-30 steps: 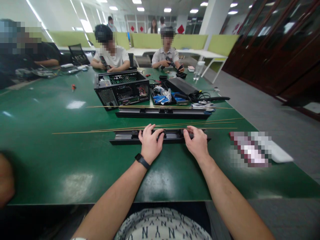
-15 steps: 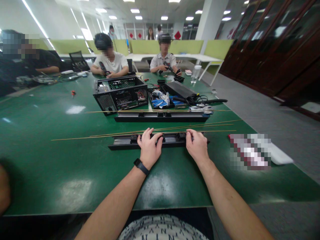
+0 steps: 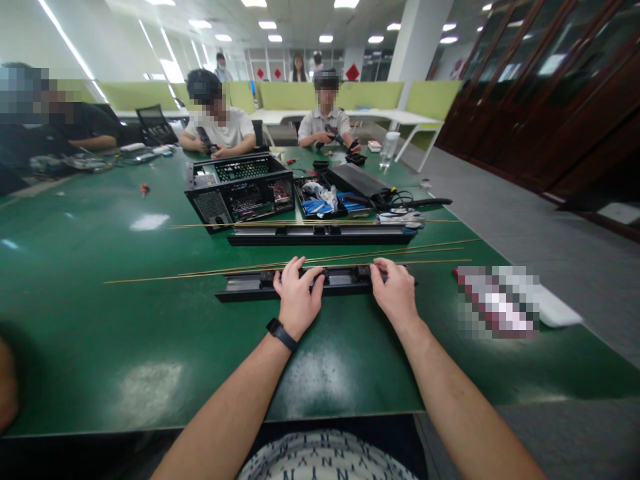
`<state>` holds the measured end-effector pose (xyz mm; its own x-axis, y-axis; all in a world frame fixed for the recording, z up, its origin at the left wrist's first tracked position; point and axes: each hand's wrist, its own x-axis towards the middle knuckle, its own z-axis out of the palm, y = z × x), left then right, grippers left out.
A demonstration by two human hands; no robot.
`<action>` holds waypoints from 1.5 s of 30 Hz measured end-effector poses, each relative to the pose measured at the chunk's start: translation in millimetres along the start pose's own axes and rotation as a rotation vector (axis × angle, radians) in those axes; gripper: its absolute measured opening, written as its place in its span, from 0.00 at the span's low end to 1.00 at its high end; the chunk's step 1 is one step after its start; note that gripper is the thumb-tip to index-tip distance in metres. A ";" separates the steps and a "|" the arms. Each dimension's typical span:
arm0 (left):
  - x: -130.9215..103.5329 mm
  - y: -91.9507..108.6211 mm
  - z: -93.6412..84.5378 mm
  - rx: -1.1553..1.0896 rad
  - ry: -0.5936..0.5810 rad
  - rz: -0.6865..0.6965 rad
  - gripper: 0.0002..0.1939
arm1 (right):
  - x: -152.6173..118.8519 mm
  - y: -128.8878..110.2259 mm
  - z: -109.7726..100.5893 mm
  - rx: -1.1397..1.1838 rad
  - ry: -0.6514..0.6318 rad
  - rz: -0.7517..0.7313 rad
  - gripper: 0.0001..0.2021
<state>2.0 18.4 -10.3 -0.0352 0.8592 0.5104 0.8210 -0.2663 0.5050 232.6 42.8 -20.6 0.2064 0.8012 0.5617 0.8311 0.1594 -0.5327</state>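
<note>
A long black rail (image 3: 241,293) with a silvery inner channel lies across the table in front of me, with small black blocks set along it. My left hand (image 3: 299,295) is over its middle, thumb and index finger closed around a black block that they mostly cover. Just left of those fingers sits another black block (image 3: 267,278). My right hand (image 3: 395,291) pinches the right side of a black block (image 3: 361,273) towards the rail's right end. Thin brass-coloured rods (image 3: 145,279) lie behind the rail.
Farther back is a second black rail (image 3: 300,239) with blocks. Behind it stand an open computer case (image 3: 207,207) and a tray with blue-and-white gloves (image 3: 320,200). A white object (image 3: 560,313) lies at the right edge. Several people sit around the green table (image 3: 90,360).
My hands keep nearly the same grip on the rail's blocks. The whole view has shifted very slightly; the rail and rods stay in place.
</note>
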 end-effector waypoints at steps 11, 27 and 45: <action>-0.3 -0.3 0.3 0.005 0.001 0.000 0.12 | -0.6 1.7 1.8 -0.013 -0.004 0.002 0.15; 0.0 -0.2 0.3 0.000 0.001 0.001 0.12 | -0.8 -3.9 -1.2 -0.019 -0.005 -0.014 0.16; -0.1 -0.6 0.2 -0.016 0.001 -0.003 0.11 | -1.2 -0.6 -1.3 -0.009 -0.040 -0.062 0.16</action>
<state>1.6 18.6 -10.8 -0.0388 0.8595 0.5096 0.8114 -0.2706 0.5181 232.6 41.0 -20.1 0.1338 0.8125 0.5674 0.8463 0.2042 -0.4920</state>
